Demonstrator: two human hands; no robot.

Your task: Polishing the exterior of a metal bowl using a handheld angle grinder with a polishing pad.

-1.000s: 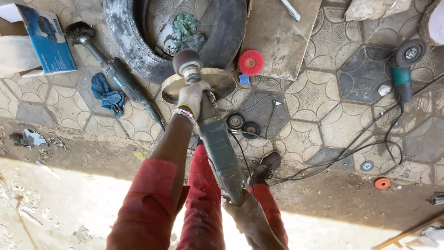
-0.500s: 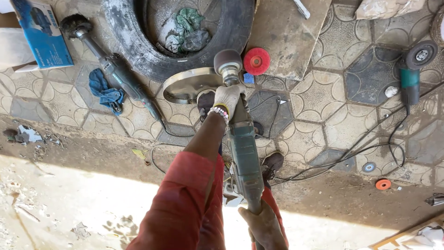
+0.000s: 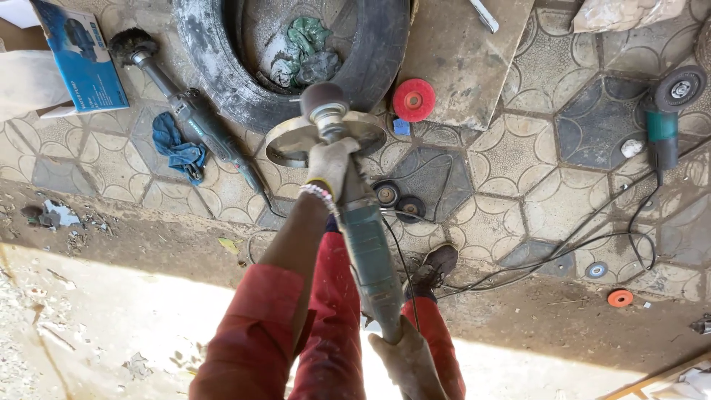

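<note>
**Angle grinder held lengthwise in two gloved hands**

A green angle grinder (image 3: pixel 366 252) is being gripped at both ends above the patterned paving (image 3: pixel 518 155). Its head, just behind the round guard (image 3: pixel 296 141), is being wrapped by the curled fingers of the left hand (image 3: pixel 329 167). Its tail is being clasped by the right hand (image 3: pixel 407 363), fingers closed around it. A black tyre (image 3: pixel 222 74) is lying beyond the guard.
</note>
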